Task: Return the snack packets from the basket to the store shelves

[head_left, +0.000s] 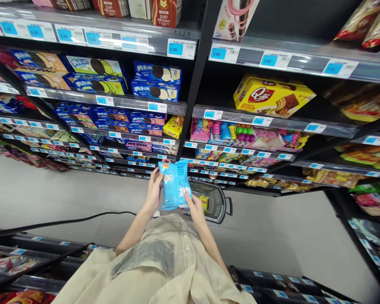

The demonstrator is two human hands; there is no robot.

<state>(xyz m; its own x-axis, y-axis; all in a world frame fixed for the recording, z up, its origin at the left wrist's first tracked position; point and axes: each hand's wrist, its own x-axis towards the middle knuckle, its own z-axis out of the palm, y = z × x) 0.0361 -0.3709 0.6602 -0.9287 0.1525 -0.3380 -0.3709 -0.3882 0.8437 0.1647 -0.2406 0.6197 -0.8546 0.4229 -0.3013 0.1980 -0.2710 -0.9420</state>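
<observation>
A light-blue snack bag (174, 188) is held up in front of my body, its printed side turned toward me. My left hand (154, 188) grips its left edge with the fingers behind it. On the lower right corner my right hand (194, 206) is closed, the thumb lying over the front. Below and to the right of the bag, a dark grey shopping basket (213, 198) stands on the floor, partly hidden by the bag and my hand. Inside it lies a yellow packet (204, 203).
Tall shelves face me, with blue cookie boxes (156, 80) on the left and a yellow cake box (272, 96) on the right. Colourful toy candy packs (250, 135) sit lower. More shelving (34, 253) stands close behind. A black cable (82, 219) crosses above the tiled floor (66, 190).
</observation>
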